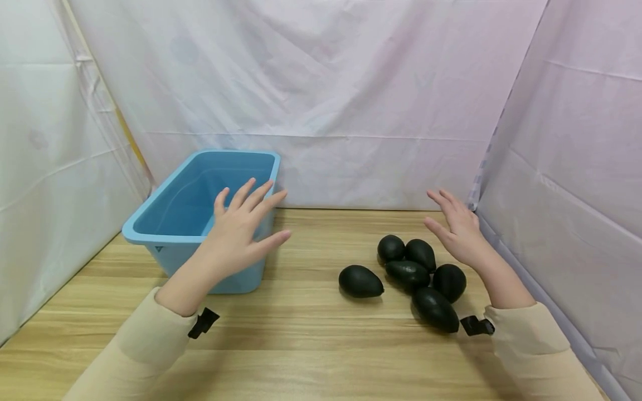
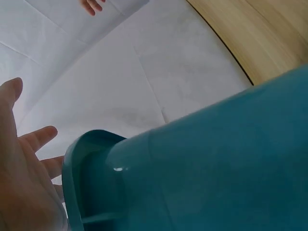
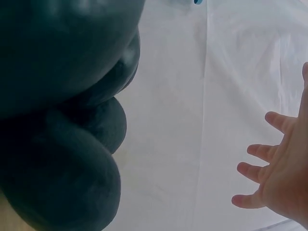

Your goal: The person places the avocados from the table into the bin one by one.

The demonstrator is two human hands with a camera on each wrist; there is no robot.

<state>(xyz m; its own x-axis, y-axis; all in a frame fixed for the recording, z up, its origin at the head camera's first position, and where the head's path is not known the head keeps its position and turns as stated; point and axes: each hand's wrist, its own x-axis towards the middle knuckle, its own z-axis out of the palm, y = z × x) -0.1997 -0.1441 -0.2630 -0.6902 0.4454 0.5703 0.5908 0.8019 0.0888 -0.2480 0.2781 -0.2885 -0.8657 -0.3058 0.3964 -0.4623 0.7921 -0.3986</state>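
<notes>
My left hand (image 1: 233, 238) hovers in front of the blue plastic tub (image 1: 178, 239), fingers spread and nothing in the grasp. In the left wrist view its fingers appear beside the tub's rim; whether they touch it I cannot tell. My right hand (image 1: 460, 231), also holding nothing, is raised above and right of a group of dark, smooth avocados (image 1: 435, 309), its fingers extended. One more avocado (image 1: 360, 281) lies apart, left of the group. The right wrist view shows several avocados (image 3: 62, 178) close up, with the hand apart from them.
The wooden table (image 1: 306, 328) carries the tub at the left and the avocados right of centre. White cloth (image 1: 341, 100) hangs behind the table, with more cloth on both sides. A black band (image 1: 203, 323) is at the left sleeve cuff, another (image 1: 477, 326) at the right.
</notes>
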